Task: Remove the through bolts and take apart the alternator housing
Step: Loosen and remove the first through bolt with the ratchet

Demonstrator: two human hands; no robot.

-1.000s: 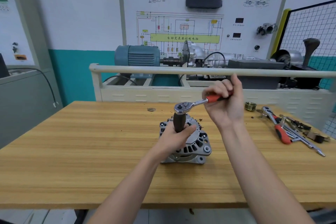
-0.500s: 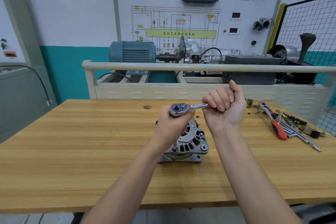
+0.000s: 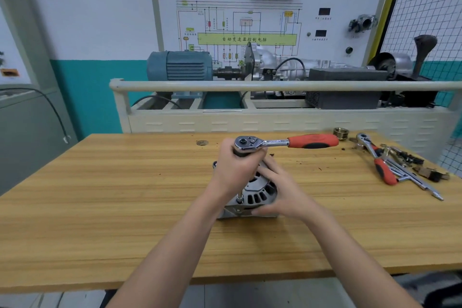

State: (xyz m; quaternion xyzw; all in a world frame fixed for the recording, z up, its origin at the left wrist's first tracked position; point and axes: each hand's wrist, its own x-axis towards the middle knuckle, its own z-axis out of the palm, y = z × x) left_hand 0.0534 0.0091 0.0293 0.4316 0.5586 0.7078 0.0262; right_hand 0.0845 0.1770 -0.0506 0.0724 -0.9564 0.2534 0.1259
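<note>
Basically, the alternator (image 3: 255, 194) sat upright near the middle of the wooden bench (image 3: 100, 207), closer to the front edge, where both arms could reach over it. Right hand (image 3: 282, 191) was cupped on the housing's right side, fingers spread over the slotted vent ribs and thumb along the base; my read: bracing it so torque wouldn't spin the body. Left hand (image 3: 237, 170) was clenched around the extension just under the ratchet (image 3: 282, 142) head, likely keeping the drive square on the bolt. Socket (image 3: 240, 199) showed below the fist, seated at the near-left edge of the housing, presumably on a through bolt; the bolt head itself was hidden. Ratchet handle stuck out to the right, nobody gripping it.

Housing looked like cast aluminium, dull silver, round with radial slots and a flat mounting ear at the base. Ratchet: polished chrome head and neck, red-and-black rubbery grip. Bench top: light laminated wood with straight grain, dark crumbs scattered on it.

Further right lay a second ratchet (image 3: 375, 160) with loose chrome bars and small parts, and a brass threaded ring (image 3: 340, 132) near the far edge. Behind the bench stood a cream trainer rig rail (image 3: 250, 86), a ribbed blue motor (image 3: 180, 66) coupled to a silver gearbox, and a wiring-diagram board (image 3: 240, 25).
</note>
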